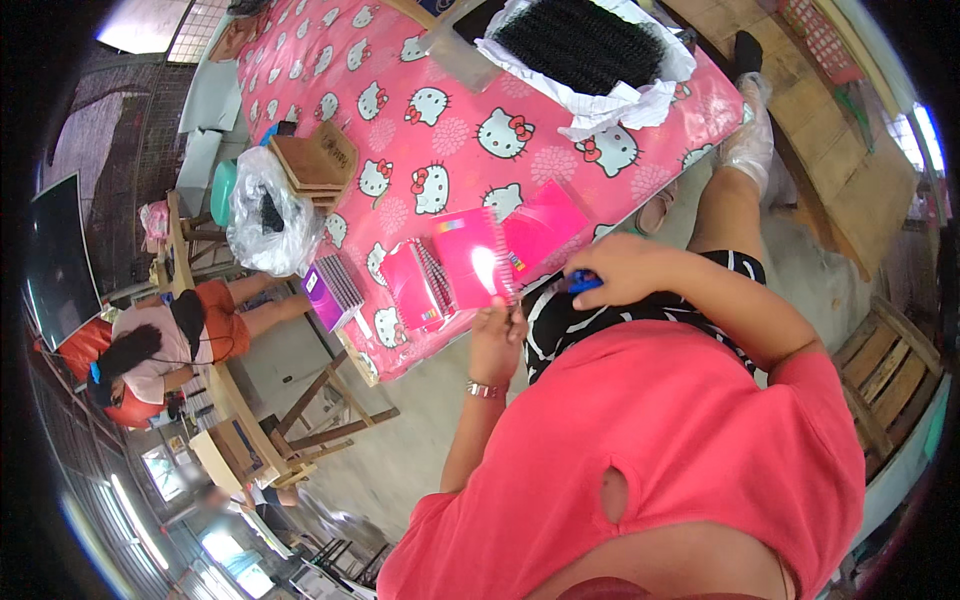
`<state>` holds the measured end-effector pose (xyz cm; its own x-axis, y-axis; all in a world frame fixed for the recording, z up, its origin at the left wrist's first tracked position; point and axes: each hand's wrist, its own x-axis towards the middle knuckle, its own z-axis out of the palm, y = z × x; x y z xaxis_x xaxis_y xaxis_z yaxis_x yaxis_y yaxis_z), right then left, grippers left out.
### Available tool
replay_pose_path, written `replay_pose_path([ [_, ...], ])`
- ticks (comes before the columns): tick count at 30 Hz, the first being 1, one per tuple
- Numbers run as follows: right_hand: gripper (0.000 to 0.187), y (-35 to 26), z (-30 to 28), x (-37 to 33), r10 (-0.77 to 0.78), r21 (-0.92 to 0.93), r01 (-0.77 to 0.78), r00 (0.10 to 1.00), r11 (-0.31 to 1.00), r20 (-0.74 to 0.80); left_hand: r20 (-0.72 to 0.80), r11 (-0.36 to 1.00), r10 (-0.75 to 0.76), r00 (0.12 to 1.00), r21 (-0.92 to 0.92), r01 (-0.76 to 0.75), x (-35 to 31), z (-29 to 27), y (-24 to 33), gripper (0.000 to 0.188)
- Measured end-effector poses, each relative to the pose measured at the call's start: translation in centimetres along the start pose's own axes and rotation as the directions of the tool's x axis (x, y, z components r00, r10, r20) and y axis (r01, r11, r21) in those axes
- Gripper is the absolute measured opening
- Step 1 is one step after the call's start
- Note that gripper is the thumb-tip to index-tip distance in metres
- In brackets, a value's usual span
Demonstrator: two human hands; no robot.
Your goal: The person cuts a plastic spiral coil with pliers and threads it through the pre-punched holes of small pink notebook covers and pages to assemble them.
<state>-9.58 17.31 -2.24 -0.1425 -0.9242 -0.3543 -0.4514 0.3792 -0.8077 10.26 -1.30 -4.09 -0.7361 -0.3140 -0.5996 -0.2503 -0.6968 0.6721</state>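
My left hand (497, 333), a watch at its wrist, is closed on the lower edge of a pink spiral notebook (463, 245) at the table's near edge. My right hand (625, 272) is curled round a small blue object (582, 282) in front of my lap; its kind I cannot make out. Another pink notebook (552, 222) lies on the table just right of the held one. To the left sits a stack of pink spiral notebooks (405, 285), and beyond it, at the table's left edge, a group of purple spiral notebooks (328, 292).
The table cover (430, 150) is pink with cartoon cats. Black curly hair-like strands (580, 42) rest on white paper at the back. Brown cardboard pieces (315, 160) and a clear plastic bag (270, 215) are at the left. Another person (165, 345) is far left; a wooden chair (885, 370) stands right.
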Motion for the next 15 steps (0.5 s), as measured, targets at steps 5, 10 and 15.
replay_pose_path([
  [5, 0.049, 1.3, -3.8, 0.7, -0.033, -0.207, -0.076, 0.878, 0.975, -0.477, -0.177, 0.959, 0.242, 0.954, -0.105, -0.262, -0.9, -5.7, 3.9, 0.029],
  [10, 0.043, 4.7, -3.2, 3.2, -0.177, -0.503, -0.282, 0.706, 0.817, -0.685, -0.201, 0.976, 0.144, 0.969, -0.135, -0.173, -1.3, -7.6, 5.1, 0.032],
  [15, 0.038, 3.1, -3.1, 3.7, -0.25, -0.562, -0.273, 0.687, 0.781, -0.682, -0.27, 0.97, -0.047, 0.962, -0.243, -0.021, -1.4, -7.7, 3.8, 0.036],
])
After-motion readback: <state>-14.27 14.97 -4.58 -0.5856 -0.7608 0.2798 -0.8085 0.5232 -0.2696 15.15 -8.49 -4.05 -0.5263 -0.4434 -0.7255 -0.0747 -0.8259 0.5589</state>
